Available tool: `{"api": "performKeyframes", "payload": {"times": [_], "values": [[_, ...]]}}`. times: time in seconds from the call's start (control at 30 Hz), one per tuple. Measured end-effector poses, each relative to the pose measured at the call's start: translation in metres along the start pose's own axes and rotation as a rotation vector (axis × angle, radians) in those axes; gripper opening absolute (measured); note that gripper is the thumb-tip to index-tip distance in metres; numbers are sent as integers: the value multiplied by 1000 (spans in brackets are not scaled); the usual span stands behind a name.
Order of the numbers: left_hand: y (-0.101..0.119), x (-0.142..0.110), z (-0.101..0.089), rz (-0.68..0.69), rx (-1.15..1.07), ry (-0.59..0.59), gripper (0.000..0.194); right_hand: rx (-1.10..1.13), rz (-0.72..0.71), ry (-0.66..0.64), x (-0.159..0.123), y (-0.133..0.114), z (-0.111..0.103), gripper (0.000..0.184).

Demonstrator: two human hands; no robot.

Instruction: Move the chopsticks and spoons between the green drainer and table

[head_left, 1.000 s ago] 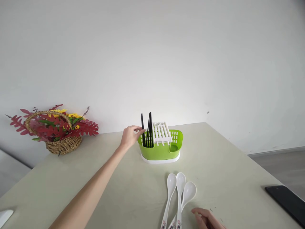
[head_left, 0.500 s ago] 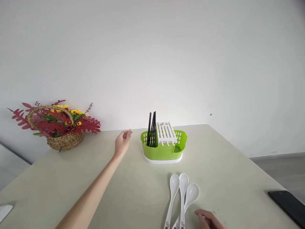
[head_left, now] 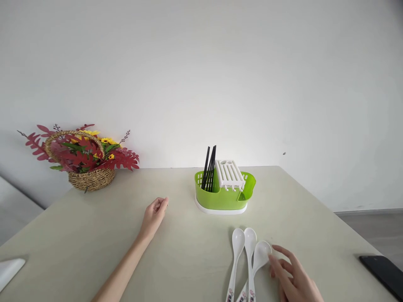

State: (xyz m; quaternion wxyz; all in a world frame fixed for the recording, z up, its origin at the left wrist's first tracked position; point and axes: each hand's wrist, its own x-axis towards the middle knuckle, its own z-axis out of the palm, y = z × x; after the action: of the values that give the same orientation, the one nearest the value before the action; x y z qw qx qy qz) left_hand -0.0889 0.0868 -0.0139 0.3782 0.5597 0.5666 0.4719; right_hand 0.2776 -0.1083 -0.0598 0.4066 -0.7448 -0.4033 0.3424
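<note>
Black chopsticks stand in the left part of a green utensil caddy with a white slotted rack on top. Left of the caddy, my left hand is over the table with its fingers curled together and nothing visible in them. Three white long-handled spoons lie in front of the caddy: a left spoon, a middle spoon and a right spoon, whose handle crosses under the middle one. My right hand is at the right spoon's bowl, thumb and forefinger apart; whether they touch it I cannot tell.
A wicker basket of red leaves and yellow flowers stands at the back left, near the wall. A black phone lies at the table's right edge. Part of a white object shows at the left edge of the view.
My left hand has let go of the chopsticks in the caddy and drawn back toward me, to the left. My right hand has moved forward to the right spoon's bowl, its fingers spreading.
</note>
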Motion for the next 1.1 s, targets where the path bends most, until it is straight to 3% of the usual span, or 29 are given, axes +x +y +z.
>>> {"api": "performKeyframes", "payload": {"times": [0.27,0.4,0.6,0.8,1.1], "values": [[14,-12,3,43,122,-4,48,-33,-3,-169,26,-16,-2,57],[14,-19,7,105,162,-31,48,-89,-82,-154,23,-24,-3,52],[12,-25,10,133,179,-91,47,-369,-195,-132,20,-42,-19,46],[9,-25,10,157,190,-87,47,-504,-163,-163,33,-42,-35,42],[7,-25,10,137,190,-99,47,-481,-49,-394,36,-32,-49,38]]}}
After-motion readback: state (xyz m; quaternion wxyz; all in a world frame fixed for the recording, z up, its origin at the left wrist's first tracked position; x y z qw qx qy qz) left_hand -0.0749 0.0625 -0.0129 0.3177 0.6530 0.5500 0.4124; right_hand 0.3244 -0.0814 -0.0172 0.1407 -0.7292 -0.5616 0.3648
